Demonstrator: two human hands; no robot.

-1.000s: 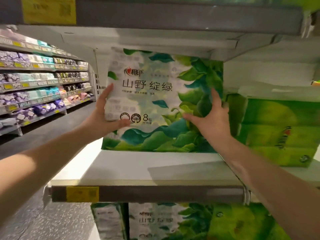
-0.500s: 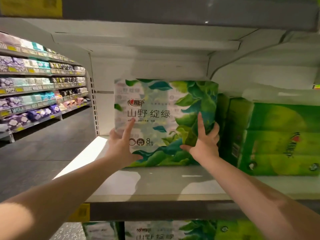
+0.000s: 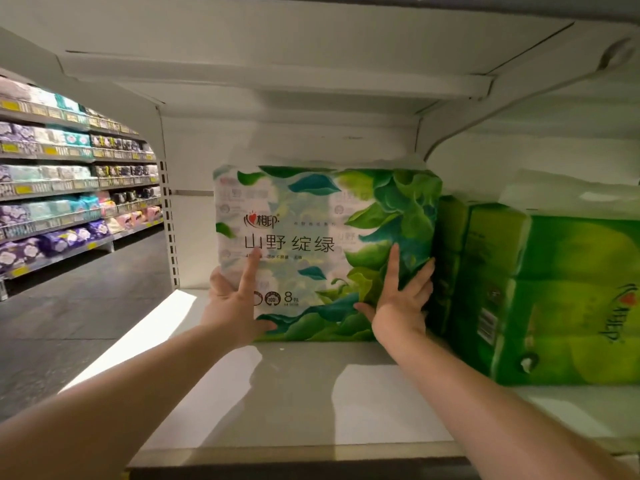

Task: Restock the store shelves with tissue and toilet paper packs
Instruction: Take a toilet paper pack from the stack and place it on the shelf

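Note:
A tissue pack [image 3: 311,216] with green leaf print and Chinese lettering stands upright deep on the white shelf [image 3: 304,403], its right side against a green pack [image 3: 571,299]. My left hand [image 3: 239,299] presses flat on the pack's lower left front, with some fingers wrapped past its left edge. My right hand [image 3: 401,299] presses with straight fingers on the lower right front, by the pack's right edge.
The white underside of the shelf above [image 3: 277,64] hangs close over the pack. A slotted upright [image 3: 169,223] ends the shelf on the left. Beyond it lies a dark aisle floor [image 3: 69,323] and shelves of packaged goods [image 3: 62,202].
The tissue pack has gone from the shelf's front, held up near the upper shelf, to standing deep at the back. Both hands followed it inward and now press flat on its front.

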